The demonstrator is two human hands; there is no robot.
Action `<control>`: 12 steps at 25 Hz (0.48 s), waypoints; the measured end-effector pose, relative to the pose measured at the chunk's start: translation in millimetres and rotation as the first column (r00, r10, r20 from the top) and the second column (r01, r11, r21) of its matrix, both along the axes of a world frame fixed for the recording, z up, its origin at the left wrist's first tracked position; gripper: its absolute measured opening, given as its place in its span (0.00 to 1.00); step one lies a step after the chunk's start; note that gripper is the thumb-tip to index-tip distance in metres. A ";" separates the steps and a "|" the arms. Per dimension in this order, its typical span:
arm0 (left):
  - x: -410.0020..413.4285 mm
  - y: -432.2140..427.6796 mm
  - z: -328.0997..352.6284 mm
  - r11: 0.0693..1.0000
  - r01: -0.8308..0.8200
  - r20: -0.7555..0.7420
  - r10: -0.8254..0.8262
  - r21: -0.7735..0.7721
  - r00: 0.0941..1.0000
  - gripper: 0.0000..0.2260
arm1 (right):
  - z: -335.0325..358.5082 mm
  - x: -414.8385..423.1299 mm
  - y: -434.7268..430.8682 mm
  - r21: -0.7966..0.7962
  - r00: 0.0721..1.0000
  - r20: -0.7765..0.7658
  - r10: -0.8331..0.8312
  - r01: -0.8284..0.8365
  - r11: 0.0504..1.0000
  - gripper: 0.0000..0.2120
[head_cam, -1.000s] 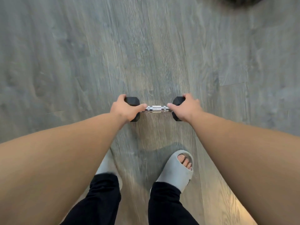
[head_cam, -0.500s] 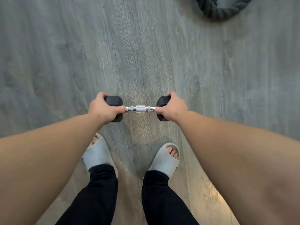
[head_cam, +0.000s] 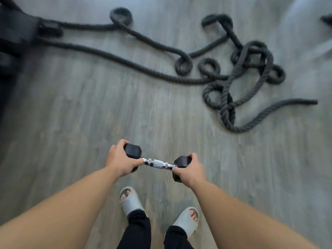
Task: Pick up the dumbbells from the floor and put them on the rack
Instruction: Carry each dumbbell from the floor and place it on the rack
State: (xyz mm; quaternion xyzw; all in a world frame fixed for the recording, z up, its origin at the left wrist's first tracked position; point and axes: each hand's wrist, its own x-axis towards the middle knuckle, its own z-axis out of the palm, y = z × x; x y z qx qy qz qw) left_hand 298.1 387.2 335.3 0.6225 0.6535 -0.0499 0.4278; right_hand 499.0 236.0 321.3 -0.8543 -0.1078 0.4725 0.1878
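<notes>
A small dumbbell with black hexagonal heads and a chrome knurled handle is held off the floor in front of me, tilted slightly down to the right. My left hand is wrapped around its left head, and my right hand grips its right head. The handle between them is bare. No rack can be made out for certain in the head view.
A thick black rope lies tangled in loops across the grey wood floor ahead and to the right. A dark blurred piece of equipment stands at the far left. My feet in grey slides are below.
My view has swung up and forward, bringing the rope and the dark equipment into sight. The dumbbell stays gripped in both hands and now tilts a little; my feet have stepped.
</notes>
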 end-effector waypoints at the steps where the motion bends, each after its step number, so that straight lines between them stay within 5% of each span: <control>1: -12.6 7.9 27.3 1.000 0.005 0.004 -0.005 0.028 1.000 0.30 | 24.0 -14.0 7.9 0.026 1.000 0.007 -0.002 0.002 1.000 0.28; 7: -133.7 69.2 209.9 0.980 0.008 -0.024 -0.004 0.197 1.000 0.28 | 181.3 -130.6 78.5 0.164 0.997 -0.063 0.053 -0.042 0.986 0.30; 12: -248.7 111.6 297.1 0.963 -0.089 -0.053 0.106 0.253 0.993 0.27 | 248.5 -233.2 151.1 0.236 0.985 -0.080 0.155 -0.132 0.963 0.33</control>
